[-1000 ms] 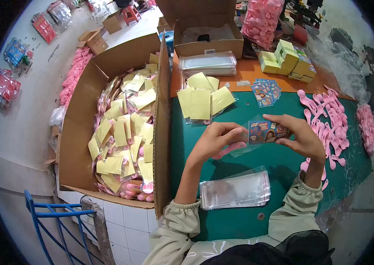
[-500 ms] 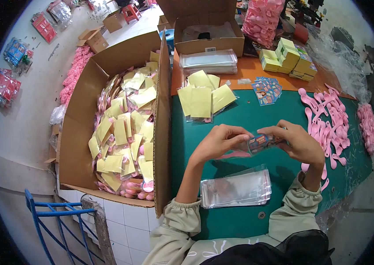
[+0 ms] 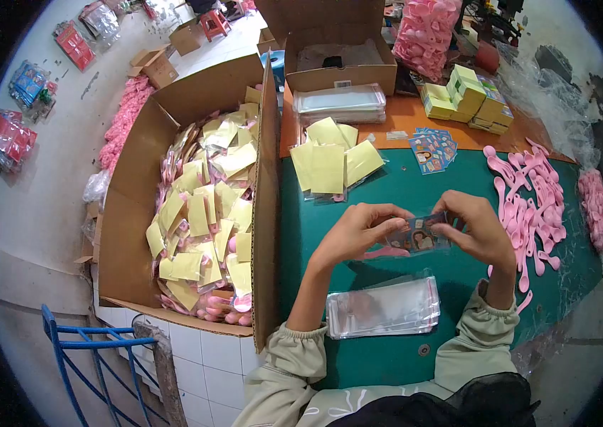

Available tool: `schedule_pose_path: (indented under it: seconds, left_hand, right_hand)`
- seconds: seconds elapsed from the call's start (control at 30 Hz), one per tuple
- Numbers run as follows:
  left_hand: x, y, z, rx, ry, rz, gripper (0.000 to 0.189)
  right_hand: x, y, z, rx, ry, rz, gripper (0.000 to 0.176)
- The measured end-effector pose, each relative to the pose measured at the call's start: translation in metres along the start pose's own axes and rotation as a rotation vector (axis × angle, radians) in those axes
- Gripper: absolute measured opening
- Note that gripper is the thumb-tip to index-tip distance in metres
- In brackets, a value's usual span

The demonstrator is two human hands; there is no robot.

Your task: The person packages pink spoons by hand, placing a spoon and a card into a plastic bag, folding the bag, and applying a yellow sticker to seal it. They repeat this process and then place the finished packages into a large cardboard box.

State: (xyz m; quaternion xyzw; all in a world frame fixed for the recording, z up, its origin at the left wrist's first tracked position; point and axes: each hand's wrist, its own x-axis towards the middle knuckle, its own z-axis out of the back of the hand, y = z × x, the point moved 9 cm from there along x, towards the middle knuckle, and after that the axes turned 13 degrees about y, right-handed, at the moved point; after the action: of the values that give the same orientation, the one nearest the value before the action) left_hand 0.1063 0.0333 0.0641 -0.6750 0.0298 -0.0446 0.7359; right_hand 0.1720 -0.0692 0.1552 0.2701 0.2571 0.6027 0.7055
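Note:
Between my hands, over the green table, is a clear plastic bag [image 3: 443,243] with a blue printed card [image 3: 424,235] in it, the picture side facing up. A pink spoon [image 3: 387,252] shows at the bag's left end. My left hand [image 3: 362,231] pinches the left end between thumb and fingers. My right hand [image 3: 478,226] grips the right end, its thumb at the card's edge. Just below lies a stack of empty clear bags [image 3: 384,309]. Loose pink spoons [image 3: 529,213] are heaped right of my right hand.
A tall cardboard box [image 3: 264,213] of packed bags with yellow cards [image 3: 198,213] stands on the left. Behind my hands lie packed bags [image 3: 328,169] and a fan of blue cards [image 3: 432,151]. Farther back are card stacks [image 3: 466,96], more clear bags [image 3: 339,101] and an open carton [image 3: 340,75].
The card has turned flatter, its picture side now showing more between my hands. Both hands remain on the bag, and the view has shifted slightly.

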Motion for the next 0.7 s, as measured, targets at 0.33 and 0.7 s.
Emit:
schedule_pose_path:
  seconds: [0.33,0.7]
  left_hand:
    - [-0.007,-0.033,-0.004,0.196,-0.058,-0.008,0.045]
    - [-0.021,-0.034,0.017,0.431,-0.131,0.028,0.054]
  right_hand:
    - [0.020,-0.004,-0.025,-0.085,-0.018,0.039,0.024]
    - [0.011,-0.035,-0.004,0.236,-0.159,-0.083,0.019]
